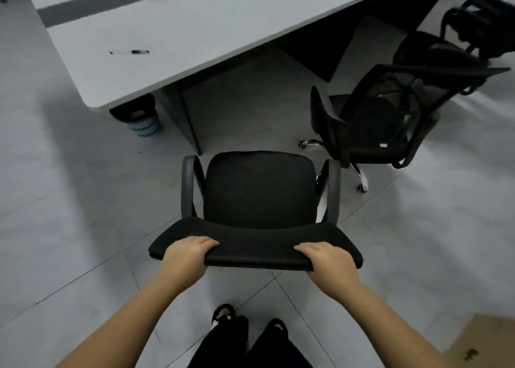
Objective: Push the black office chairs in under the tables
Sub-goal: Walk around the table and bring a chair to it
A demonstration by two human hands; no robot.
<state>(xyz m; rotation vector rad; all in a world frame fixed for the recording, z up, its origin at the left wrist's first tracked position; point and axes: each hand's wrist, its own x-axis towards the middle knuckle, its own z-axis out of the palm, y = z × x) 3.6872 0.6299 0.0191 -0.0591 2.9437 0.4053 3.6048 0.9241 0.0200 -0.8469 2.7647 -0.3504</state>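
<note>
A black office chair with grey armrests stands on the tiled floor in front of me, its seat facing the grey table. The chair's front edge is a short way out from the table's edge. My left hand grips the left side of the chair's backrest top. My right hand grips its right side. A second black mesh chair stands to the right, turned sideways, out from under the table. A third black chair is at the far right.
A pen lies on the table top. A blue-and-white waste bin stands under the table's left corner beside a dark table leg panel. A brown cardboard piece lies on the floor at bottom right. My feet are behind the chair.
</note>
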